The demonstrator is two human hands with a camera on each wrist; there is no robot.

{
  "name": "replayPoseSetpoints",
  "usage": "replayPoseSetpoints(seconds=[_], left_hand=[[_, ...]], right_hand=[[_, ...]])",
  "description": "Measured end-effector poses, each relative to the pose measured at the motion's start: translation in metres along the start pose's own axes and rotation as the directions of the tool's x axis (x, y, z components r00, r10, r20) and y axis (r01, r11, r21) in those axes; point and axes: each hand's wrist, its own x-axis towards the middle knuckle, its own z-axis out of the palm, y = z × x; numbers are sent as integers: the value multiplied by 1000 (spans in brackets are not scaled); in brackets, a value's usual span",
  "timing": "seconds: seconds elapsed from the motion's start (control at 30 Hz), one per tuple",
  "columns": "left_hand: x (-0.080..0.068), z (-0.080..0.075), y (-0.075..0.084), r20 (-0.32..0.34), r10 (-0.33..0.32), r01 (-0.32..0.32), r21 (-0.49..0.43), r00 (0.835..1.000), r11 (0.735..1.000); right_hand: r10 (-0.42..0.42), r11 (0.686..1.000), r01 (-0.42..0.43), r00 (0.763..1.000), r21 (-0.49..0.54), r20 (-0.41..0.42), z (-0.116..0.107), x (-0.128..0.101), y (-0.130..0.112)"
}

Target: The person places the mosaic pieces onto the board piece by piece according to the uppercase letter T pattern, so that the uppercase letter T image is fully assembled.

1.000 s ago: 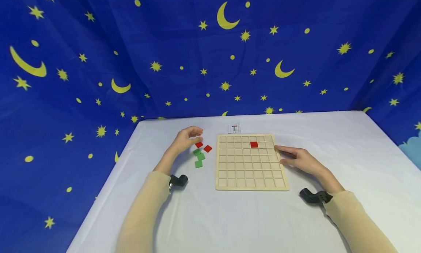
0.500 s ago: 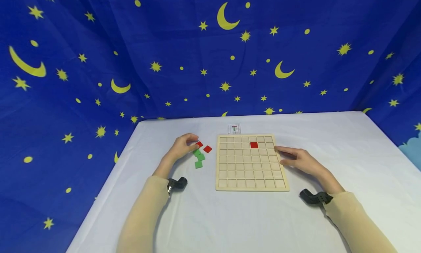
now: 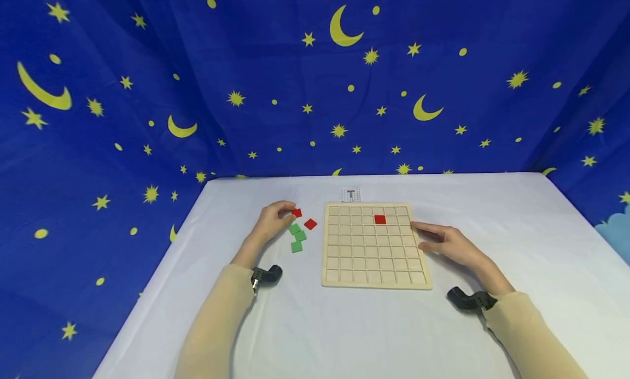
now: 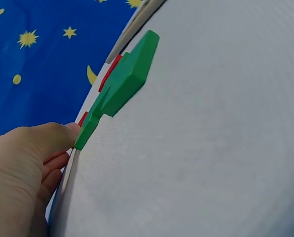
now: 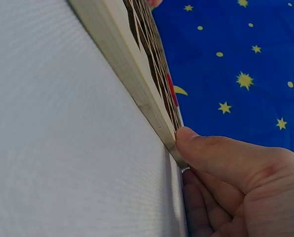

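Here the left hand (image 3: 269, 221) lay at the left of the white tabletop (image 3: 344, 324), its fingers curled over a red tile (image 3: 296, 213) at their tips. From the head view it seemed to pinch that tile, though the left wrist view showed only a thumb beside the green tiles (image 4: 122, 84), so the hold itself I could not tell for certain. Just right of and nearer than the fingertips lay three green tiles (image 3: 297, 237), overlapping in a short row that ran toward the person. A second loose red tile (image 3: 310, 223) sat between this cluster and the board, apart from both.

Further right stood the wooden grid board (image 3: 376, 280), lying flat and squared to the person, with one red tile in a cell (image 3: 380, 219) of its second row from the far edge, right of centre. A small pattern card (image 3: 350, 193) lay just beyond the board's far edge.

At the far right, the right hand (image 3: 450, 242) rested with fingers relaxed and straight, the thumb touching the board's right edge (image 5: 159, 126); it held nothing. The loose tiles all lay to the board's left, so the left hand was by far the nearer to them.
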Motion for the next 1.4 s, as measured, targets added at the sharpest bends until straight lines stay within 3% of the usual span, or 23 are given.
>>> replayPoseSetpoints(seconds=[0.3,0.83,1.13,1.4], left_hand=[[-1,3,0,11,-66,66,10,998,998],[7,-7,9,-44,-98,100,31,994,995],[16,-16,31,-55,-80,82,26,995,996],[27,-5,58,-46,-64,66,42,997,997]], right_hand=[[-5,1000,5,1000,12,7,1,0,4],[-18,1000,18,1000,0,7,0,0,-1],[-16,1000,16,1000,0,7,0,1,-2],[-20,1000,20,1000,-4,-3,0,0,1]])
